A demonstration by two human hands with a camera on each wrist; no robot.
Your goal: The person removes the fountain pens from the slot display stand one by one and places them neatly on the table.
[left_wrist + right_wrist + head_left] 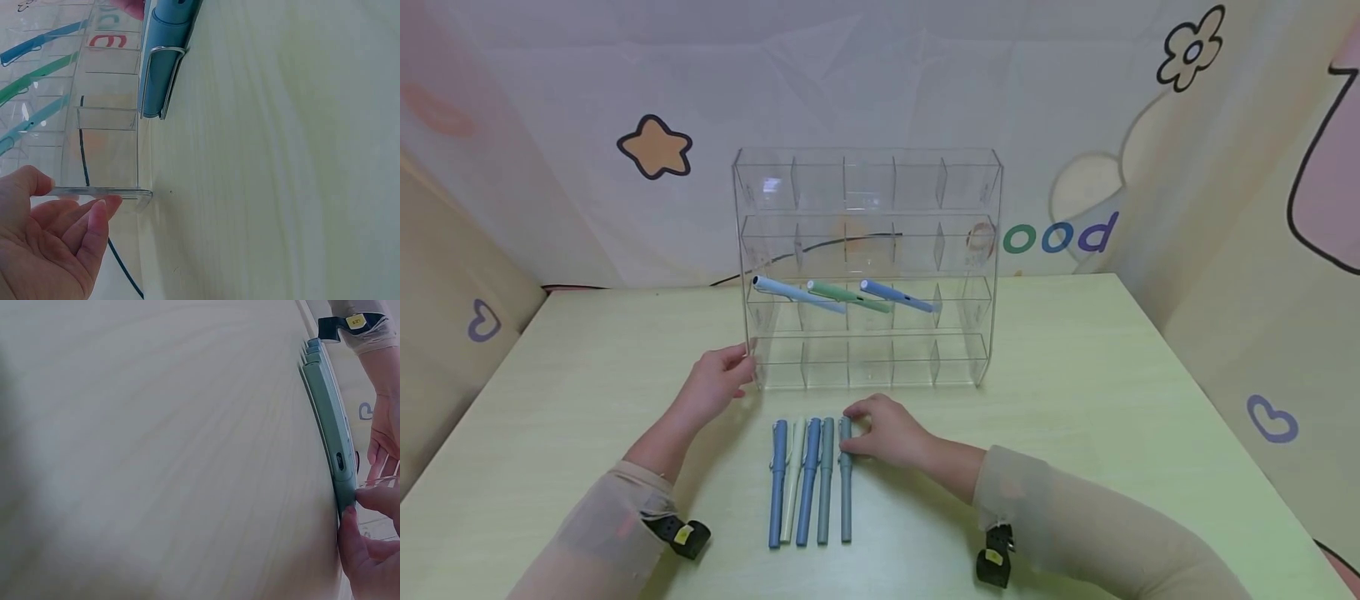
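Observation:
A clear acrylic rack (868,250) with rows of small compartments stands upright on the table. My left hand (718,383) grips its lower left side, thumb and fingers on either side of the panel edge in the left wrist view. Several capped pens lie side by side in front of it, among them a blue pen (777,483) and a pale green pen (792,492). At the right end of that row, my right hand (887,429) pinches the clip end of a grey-teal pen (847,500), which lies along the table.
Three pens lean in the rack's second row from the bottom: a light blue pen (797,294), a green pen (850,297) and a blue pen (897,296). A printed cloth (550,125) hangs behind the table (1112,400). Each wrist wears a black camera (691,539).

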